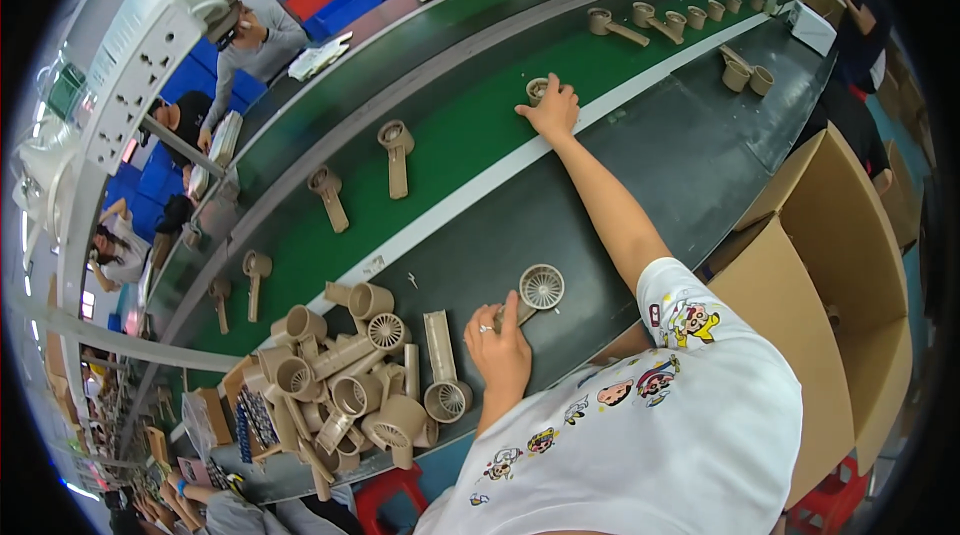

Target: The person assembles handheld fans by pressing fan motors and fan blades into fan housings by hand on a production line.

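Parts in beige (352, 395) were heaped on the dark tabletop (670, 155), beside a green belt (450, 170). One round part (542, 287) near the heap was held by its handle in the left hand (503, 355). Well apart, the right hand (556, 115) was put to another part (537, 89) on the belt; its grip could not be told. Blue bins (345, 13) were seen beyond.

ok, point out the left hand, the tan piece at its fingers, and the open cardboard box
Left hand (502, 347): head view, back of the hand.
Tan piece (542, 287): head view, round slotted head.
Cardboard box (785, 325): head view, side panel.
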Demonstrator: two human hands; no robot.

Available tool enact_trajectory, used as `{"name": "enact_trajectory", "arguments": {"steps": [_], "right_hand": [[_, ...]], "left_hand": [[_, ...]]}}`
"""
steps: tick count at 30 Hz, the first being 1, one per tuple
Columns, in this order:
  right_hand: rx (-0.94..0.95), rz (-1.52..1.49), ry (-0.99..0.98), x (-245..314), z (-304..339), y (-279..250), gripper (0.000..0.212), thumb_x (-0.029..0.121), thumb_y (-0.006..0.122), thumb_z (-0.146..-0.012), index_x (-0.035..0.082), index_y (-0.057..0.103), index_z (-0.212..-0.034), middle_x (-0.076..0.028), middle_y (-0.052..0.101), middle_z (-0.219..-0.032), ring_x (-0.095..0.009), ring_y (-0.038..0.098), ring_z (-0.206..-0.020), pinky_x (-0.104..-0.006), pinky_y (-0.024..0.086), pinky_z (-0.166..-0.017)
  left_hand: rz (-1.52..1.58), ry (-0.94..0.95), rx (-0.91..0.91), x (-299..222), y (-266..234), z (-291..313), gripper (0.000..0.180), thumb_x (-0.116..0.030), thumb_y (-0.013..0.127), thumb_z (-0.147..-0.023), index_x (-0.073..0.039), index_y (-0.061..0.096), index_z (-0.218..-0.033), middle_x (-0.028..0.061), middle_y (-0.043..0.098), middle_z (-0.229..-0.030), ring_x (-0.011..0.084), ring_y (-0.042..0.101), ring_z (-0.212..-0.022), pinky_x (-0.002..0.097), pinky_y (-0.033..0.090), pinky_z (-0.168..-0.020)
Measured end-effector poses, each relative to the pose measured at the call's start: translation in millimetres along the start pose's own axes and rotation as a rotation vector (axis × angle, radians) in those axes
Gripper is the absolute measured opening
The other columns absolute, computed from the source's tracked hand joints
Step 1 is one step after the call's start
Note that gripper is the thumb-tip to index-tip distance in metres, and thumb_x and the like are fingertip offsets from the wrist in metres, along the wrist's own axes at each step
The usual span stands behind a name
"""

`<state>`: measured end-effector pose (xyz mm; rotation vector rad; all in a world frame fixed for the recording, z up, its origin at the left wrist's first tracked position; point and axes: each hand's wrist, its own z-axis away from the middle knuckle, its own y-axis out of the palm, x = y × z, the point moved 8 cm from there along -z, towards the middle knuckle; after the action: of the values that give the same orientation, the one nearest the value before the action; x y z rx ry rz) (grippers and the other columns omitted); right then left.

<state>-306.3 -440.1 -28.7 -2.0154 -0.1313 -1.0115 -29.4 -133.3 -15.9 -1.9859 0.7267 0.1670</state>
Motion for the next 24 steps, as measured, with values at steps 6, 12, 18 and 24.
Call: {"name": "enact_trajectory", "arguments": {"steps": [6, 12, 18, 24], "right_hand": [[-0.011, -0.199, -0.154, 16, 16, -6, 0.062, 0.023, 0.085, -0.055, 0.005, 0.061, -0.11, -0.019, 0.063, -0.098, -0.036, 0.061, -0.094, -0.0437, 0.05, -0.083], [0.38, -0.464, -0.464, 80, 133, -98, 0.059, 0.004, 0.072, -0.056, 0.01, 0.062, -0.113, -0.015, 0.053, -0.105, -0.033, 0.055, -0.101, -0.0383, 0.047, -0.09], [0.641, -0.609, -0.54, 93, 224, -186, 0.061, -0.009, 0.062, -0.055, 0.012, 0.066, -0.112, -0.01, 0.044, -0.102, -0.025, 0.051, -0.094, -0.0305, 0.044, -0.084], [0.711, -0.728, -0.598, 88, 259, -227, 0.059, -0.005, 0.07, -0.061, 0.011, 0.063, -0.118, -0.01, 0.042, -0.106, -0.024, 0.05, -0.094, -0.0331, 0.045, -0.084]], "left_hand": [[0.005, 0.029, -0.022, -2, -2, 2, 0.047, -0.008, 0.073, -0.071, -0.01, 0.064, -0.116, 0.0123, 0.059, -0.107, 0.0341, 0.052, -0.108, 0.0484, 0.038, -0.095], [0.129, 0.104, -0.142, -20, -33, -9, 0.055, -0.02, 0.079, -0.072, 0.003, 0.058, -0.118, 0.0196, 0.056, -0.122, 0.0395, 0.05, -0.113, 0.048, 0.041, -0.096], [0.193, 0.109, -0.226, -37, -71, -32, 0.043, -0.018, 0.051, -0.092, 0.008, 0.049, -0.126, 0.0281, 0.044, -0.135, 0.042, 0.045, -0.123, 0.046, 0.039, -0.1], [0.806, -0.13, 0.113, -43, -44, -36, 0.024, -0.011, 0.048, -0.095, 0.009, 0.06, -0.094, 0.022, 0.063, -0.11, 0.0294, 0.064, -0.093, 0.0351, 0.05, -0.082]]}}
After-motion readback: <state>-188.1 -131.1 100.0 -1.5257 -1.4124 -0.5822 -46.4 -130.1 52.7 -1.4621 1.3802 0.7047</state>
